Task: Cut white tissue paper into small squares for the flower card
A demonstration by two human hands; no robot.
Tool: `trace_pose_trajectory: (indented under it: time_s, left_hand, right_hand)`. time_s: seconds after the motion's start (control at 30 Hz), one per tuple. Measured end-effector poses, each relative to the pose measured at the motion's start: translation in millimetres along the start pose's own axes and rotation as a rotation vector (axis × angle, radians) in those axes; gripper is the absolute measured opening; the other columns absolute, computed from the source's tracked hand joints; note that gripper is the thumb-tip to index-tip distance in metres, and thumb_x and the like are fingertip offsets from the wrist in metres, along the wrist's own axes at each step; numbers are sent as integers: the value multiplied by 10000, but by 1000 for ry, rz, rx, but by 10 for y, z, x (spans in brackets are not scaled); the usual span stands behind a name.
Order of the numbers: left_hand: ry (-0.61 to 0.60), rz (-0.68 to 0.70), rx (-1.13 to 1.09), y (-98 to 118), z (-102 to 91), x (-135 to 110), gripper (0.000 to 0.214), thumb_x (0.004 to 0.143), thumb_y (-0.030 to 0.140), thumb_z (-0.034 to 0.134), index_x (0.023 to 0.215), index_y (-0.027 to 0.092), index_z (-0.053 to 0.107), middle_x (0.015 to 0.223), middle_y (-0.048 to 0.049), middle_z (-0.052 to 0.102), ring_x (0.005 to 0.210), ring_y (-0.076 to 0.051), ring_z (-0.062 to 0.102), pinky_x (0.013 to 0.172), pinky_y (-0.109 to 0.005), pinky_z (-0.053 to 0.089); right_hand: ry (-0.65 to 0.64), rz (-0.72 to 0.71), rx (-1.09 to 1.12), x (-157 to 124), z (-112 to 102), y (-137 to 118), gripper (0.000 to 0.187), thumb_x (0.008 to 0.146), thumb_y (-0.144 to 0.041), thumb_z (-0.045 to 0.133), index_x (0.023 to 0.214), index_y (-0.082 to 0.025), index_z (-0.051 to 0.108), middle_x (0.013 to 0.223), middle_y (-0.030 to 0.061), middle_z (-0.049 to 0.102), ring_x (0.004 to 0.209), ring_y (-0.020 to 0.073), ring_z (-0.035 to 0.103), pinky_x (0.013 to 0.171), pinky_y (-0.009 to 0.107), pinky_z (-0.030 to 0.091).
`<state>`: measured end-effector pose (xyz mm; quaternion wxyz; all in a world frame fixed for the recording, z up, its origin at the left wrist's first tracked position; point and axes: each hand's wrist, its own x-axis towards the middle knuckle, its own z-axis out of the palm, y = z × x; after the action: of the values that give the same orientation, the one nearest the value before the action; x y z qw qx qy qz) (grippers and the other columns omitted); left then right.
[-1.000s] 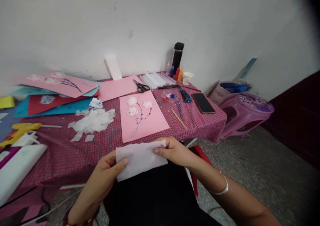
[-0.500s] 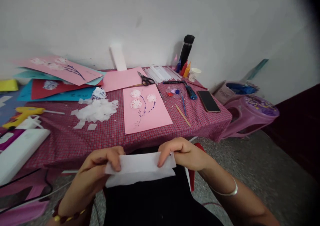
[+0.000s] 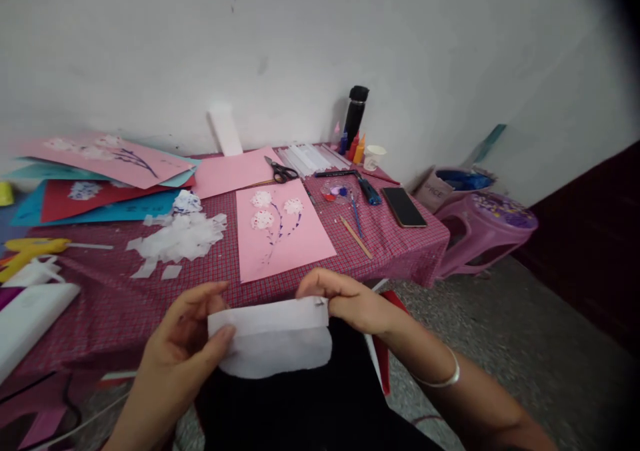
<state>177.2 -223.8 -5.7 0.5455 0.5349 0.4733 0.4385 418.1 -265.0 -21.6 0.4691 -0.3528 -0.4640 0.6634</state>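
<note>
A folded strip of thin white tissue paper (image 3: 275,344) is stretched between my hands, just in front of the table edge and above my dark clothing. My left hand (image 3: 185,344) pinches its left end, thumb on top and fingers behind. At the other end, my right hand (image 3: 350,301) grips the upper right corner; its fingertips are partly hidden behind the paper. Beyond the strip lies a pink sheet (image 3: 310,238) with three white puffy flowers and dark painted stems. Left of that sheet is a heap of small white tissue pieces (image 3: 180,238).
Scissors (image 3: 281,170), a pencil (image 3: 356,236), a paintbrush (image 3: 355,214), a blue cutter (image 3: 369,191) and a phone (image 3: 404,206) lie on the checked cloth. A yellow glue gun (image 3: 37,248) is at left. A black bottle (image 3: 355,114) and paint bottles stand behind. A pink stool (image 3: 485,231) is at right.
The strip has tilted, showing more of its lower layer. My right hand has slid toward the strip's upper right corner, and my left fingers have spread more. The view has shifted slightly.
</note>
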Motion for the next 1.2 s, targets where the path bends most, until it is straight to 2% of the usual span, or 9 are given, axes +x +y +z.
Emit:
trace_pose_trajectory:
  time_s: [0.1, 0.2, 0.3, 0.4, 0.6, 0.8, 0.97, 1.1, 1.2]
  left_hand:
    - [24, -18, -10, -33, -18, 16, 498, 606, 316, 830, 1067, 294, 643, 786, 23, 601, 632, -130, 517, 528, -184, 460]
    - [33, -50, 4, -100, -99, 55, 551, 596, 342, 841, 1100, 282, 626, 802, 17, 616, 638, -141, 537, 525, -195, 478]
    - [40, -71, 14, -159, -174, 91, 549, 618, 333, 836, 1118, 309, 611, 837, 24, 628, 680, -143, 549, 546, -183, 484]
    - [18, -82, 20, -193, -191, 112, 555, 644, 309, 821, 1151, 332, 596, 906, 27, 626, 712, -134, 550, 556, -173, 473]
    - [-67, -128, -28, -228, -152, 227, 567, 595, 258, 841, 1116, 287, 620, 881, 10, 624, 721, -151, 568, 570, -205, 472]
    - [-412, -373, -165, -264, -179, 388, 657, 575, 326, 843, 1192, 235, 639, 973, -74, 678, 834, -225, 620, 689, -294, 483]
    - [-460, -385, -201, -447, -142, 406, 420, 701, 534, 700, 876, 154, 743, 672, -51, 647, 568, -154, 521, 506, -249, 375]
    - [-485, -411, -190, -632, -113, 415, 443, 801, 542, 594, 581, 160, 639, 473, 5, 511, 425, -104, 406, 432, -225, 278]
    - [-570, -387, -98, -663, -103, 436, 435, 791, 501, 633, 529, 156, 597, 422, 33, 450, 382, -72, 355, 407, -207, 202]
  right_hand:
    - [-70, 67, 202, 32, -75, 151, 641, 573, -90, 476, 1197, -220, 548, 836, -9, 665, 674, 133, 593, 568, 207, 439]
    - [-139, 116, 278, 44, -138, 232, 660, 653, -177, 553, 1308, -216, 486, 911, 22, 671, 696, 141, 620, 614, 238, 489]
    - [-112, 128, 256, 55, -137, 255, 676, 723, -416, 661, 1334, -190, 479, 943, 50, 651, 718, 154, 621, 626, 262, 499]
    - [11, 95, 141, 73, -79, 280, 709, 666, -560, 743, 1220, -155, 565, 913, 48, 638, 726, 143, 592, 618, 234, 458]
    - [262, 120, -110, 104, -18, 368, 357, 678, -460, 784, 726, -152, 610, 578, -72, 492, 523, 71, 410, 506, 194, 293]
    - [269, 121, -143, 138, -70, 372, 324, 686, -432, 775, 729, -160, 603, 581, -68, 508, 521, 79, 422, 524, 206, 307]
    - [242, 149, -168, 136, -140, 377, 335, 681, -440, 777, 722, -160, 599, 584, -64, 518, 530, 83, 437, 520, 205, 306]
    - [229, 170, -173, 106, -222, 397, 331, 699, -439, 769, 779, -157, 616, 634, -48, 569, 558, 92, 486, 547, 211, 343]
    - [225, 173, -164, 92, -261, 390, 327, 700, -428, 776, 795, -155, 624, 644, -46, 584, 557, 89, 496, 553, 210, 352]
